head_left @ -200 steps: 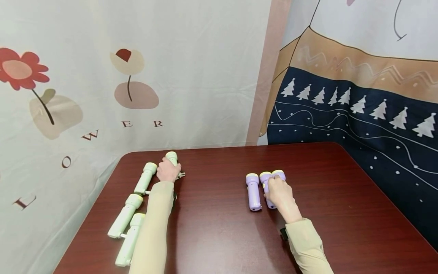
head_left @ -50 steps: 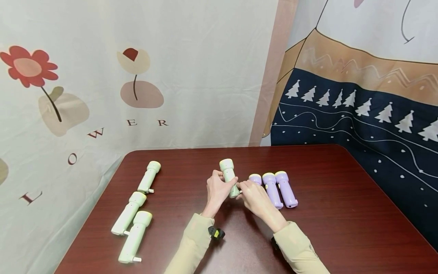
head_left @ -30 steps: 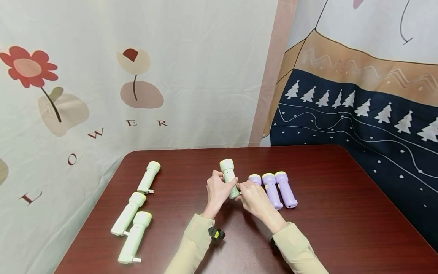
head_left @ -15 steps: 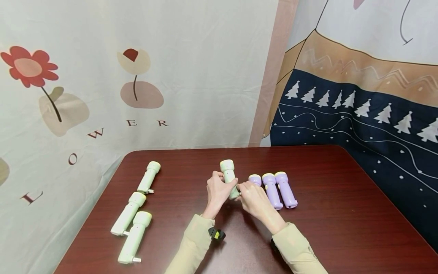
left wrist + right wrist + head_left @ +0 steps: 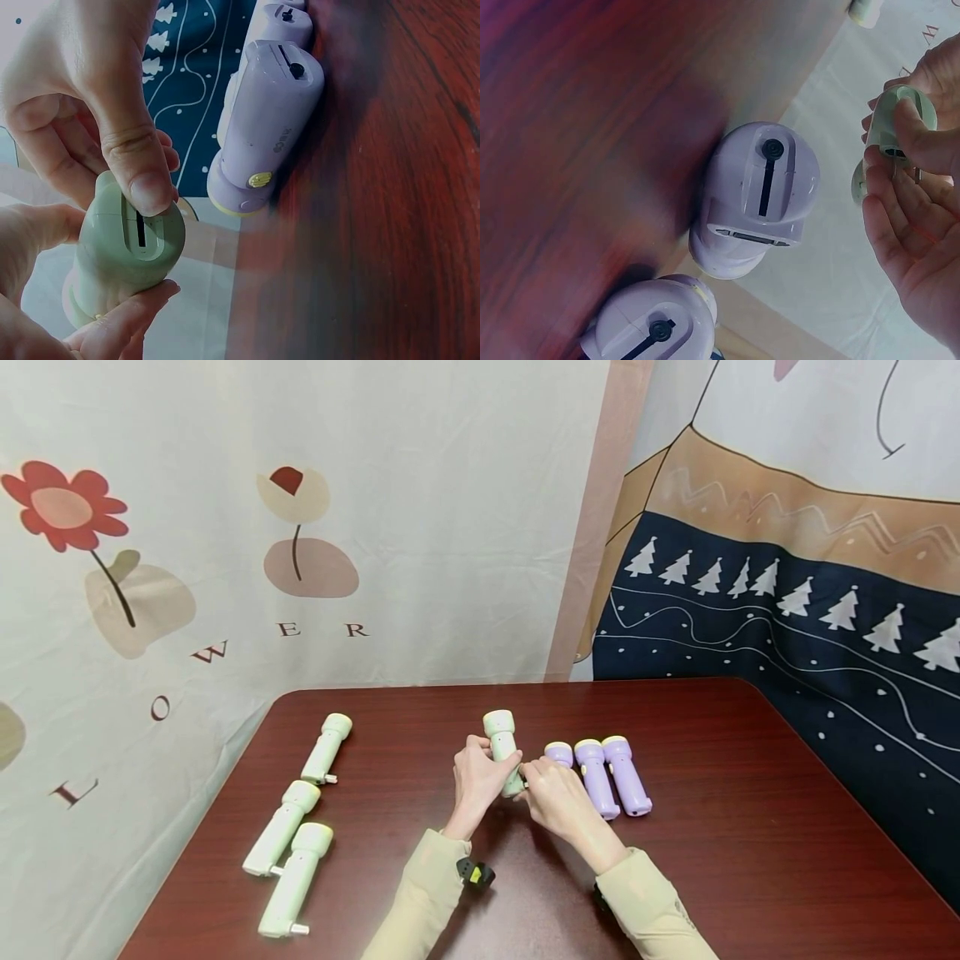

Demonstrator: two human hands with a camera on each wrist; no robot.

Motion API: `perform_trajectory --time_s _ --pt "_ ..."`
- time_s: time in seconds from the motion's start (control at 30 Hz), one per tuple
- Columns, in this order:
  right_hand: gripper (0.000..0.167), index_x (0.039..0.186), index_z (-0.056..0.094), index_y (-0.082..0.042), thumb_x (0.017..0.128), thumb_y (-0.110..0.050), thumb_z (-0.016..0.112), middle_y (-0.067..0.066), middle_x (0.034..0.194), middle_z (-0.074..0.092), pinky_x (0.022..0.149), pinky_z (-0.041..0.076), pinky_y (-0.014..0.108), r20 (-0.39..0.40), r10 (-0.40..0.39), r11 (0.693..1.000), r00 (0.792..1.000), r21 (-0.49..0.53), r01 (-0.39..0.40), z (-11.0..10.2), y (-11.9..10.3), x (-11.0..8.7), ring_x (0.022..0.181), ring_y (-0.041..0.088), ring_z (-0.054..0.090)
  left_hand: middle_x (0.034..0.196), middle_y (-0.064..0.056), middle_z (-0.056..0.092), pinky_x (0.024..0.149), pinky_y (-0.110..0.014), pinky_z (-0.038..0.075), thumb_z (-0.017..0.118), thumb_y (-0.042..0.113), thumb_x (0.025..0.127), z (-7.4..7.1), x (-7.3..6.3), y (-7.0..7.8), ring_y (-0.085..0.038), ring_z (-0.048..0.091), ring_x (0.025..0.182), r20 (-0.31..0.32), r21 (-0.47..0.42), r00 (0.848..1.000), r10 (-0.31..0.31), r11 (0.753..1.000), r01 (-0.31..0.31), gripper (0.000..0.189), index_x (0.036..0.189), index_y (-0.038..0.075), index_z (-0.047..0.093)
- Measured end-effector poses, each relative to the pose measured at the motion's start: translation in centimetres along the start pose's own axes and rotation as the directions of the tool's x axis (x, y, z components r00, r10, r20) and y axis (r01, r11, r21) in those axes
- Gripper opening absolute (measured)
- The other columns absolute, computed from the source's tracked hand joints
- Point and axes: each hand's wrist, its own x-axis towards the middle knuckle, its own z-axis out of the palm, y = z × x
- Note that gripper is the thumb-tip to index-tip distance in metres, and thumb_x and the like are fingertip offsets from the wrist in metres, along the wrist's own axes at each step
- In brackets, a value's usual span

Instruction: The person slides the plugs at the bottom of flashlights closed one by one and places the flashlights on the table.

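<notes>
A light green flashlight is over the middle of the table, its head toward the wall. My left hand grips its body, thumb on the near side and fingers round the other. At its base end, my right hand pinches, the thumb pressing on the end of a slot in the base. Metal plug prongs stick out by the right fingers in the right wrist view. Beside the right hand lie three purple flashlights, the leftmost partly hidden behind that hand.
Three more green flashlights lie along the table's left side: one far back, one midway and one nearest. Their small prongs stick out sideways. A printed cloth hangs behind the dark red table.
Since the oldest frame, my left hand has brought the green flashlight from the far left to the middle, and my right hand has left the purple flashlights for it. Lately both hands barely move.
</notes>
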Motion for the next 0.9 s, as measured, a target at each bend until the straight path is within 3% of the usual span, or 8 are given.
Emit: perform_trajectory --time_s 0.6,0.9 --pt "0.041 0.081 0.058 -0.007 0.062 -0.031 0.085 0.002 0.067 0.056 0.054 0.046 0.03 -0.025 -0.021 0.998 0.999 -0.062 0.019 -0.3 -0.21 0.21 0.063 0.018 0.055 0.087 -0.008 0.072 0.068 -0.033 0.05 0.079 0.037 0.069 0.05 -0.22 0.26 -0.022 0.066 0.08 0.021 -0.001 0.999 -0.034 0.999 0.034 0.046 0.095 0.007 0.058" --pt "0.042 0.08 0.059 -0.007 0.062 -0.035 0.086 0.001 0.067 0.058 0.055 0.047 0.03 0.007 0.025 0.999 1.0 -0.028 -0.024 -0.24 -0.32 0.17 0.063 0.017 0.056 0.084 -0.007 0.071 0.066 -0.033 0.048 0.079 0.035 0.068 0.03 -0.34 0.21 -0.023 0.065 0.077 0.019 -0.002 0.999 -0.028 1.0 0.028 0.044 0.093 0.007 0.056"
